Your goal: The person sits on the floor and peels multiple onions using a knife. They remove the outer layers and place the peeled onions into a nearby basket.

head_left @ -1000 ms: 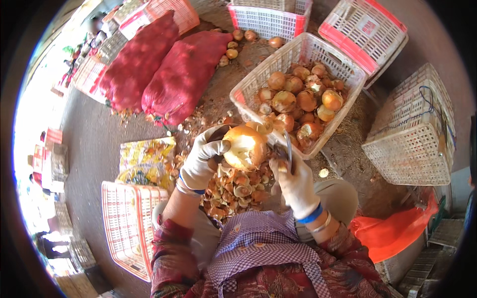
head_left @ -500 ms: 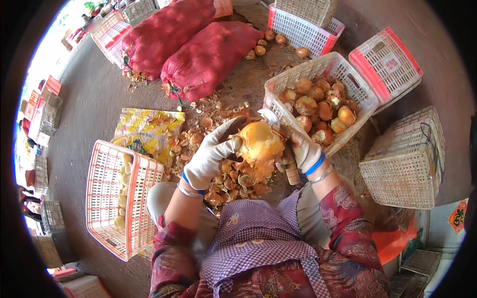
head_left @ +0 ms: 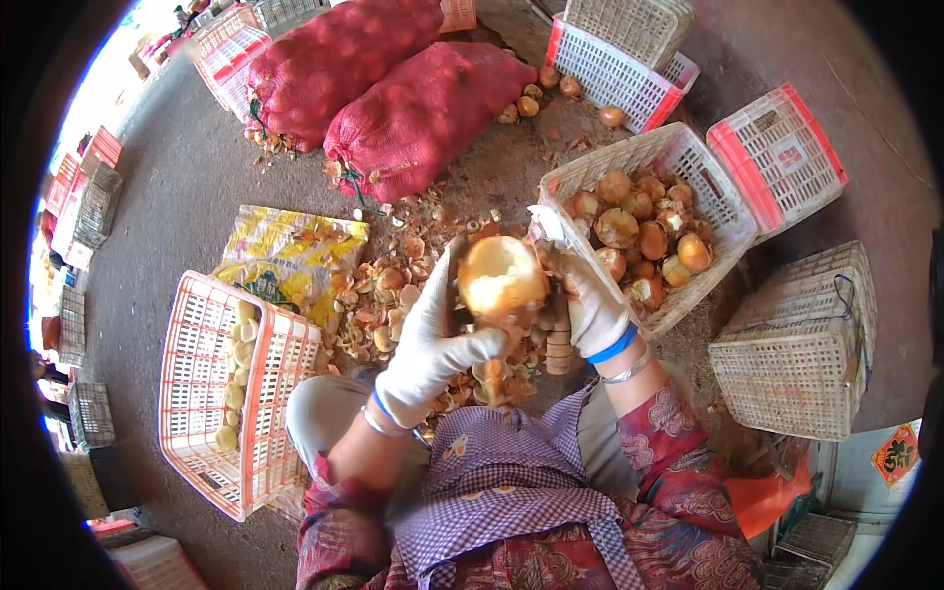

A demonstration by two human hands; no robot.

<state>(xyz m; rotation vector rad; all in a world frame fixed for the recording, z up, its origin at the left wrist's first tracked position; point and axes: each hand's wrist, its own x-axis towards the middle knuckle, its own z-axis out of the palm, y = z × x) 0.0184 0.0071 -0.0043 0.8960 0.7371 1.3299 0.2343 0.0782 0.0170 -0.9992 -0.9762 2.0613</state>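
My gloved left hand [head_left: 425, 346] is closed round a brown-skinned onion [head_left: 503, 279], whose pale inner flesh faces up. A strip of loose skin hangs under it. To the right of the onion, my gloved right hand [head_left: 592, 307] grips a knife [head_left: 559, 351]; its wooden handle sticks out below the fist, and the shiny blade shows above, beside the onion. Whether the blade touches the onion I cannot tell. Beneath both hands, a heap of onion skins [head_left: 388, 295] covers the ground.
At the right stands a white plastic crate of brown onions [head_left: 617, 228]. An orange-and-white crate [head_left: 211, 324] at the left holds several peeled onions [head_left: 234, 393]. Two red mesh sacks [head_left: 423, 113] lie ahead. A yellow printed sack [head_left: 285, 256] lies flat, and a woven-sided crate [head_left: 787, 369] sits far right.
The onion has turned, so its pale flesh now faces up where brown skin was showing. My left hand has moved lower round it, and a skin strip dangles below.
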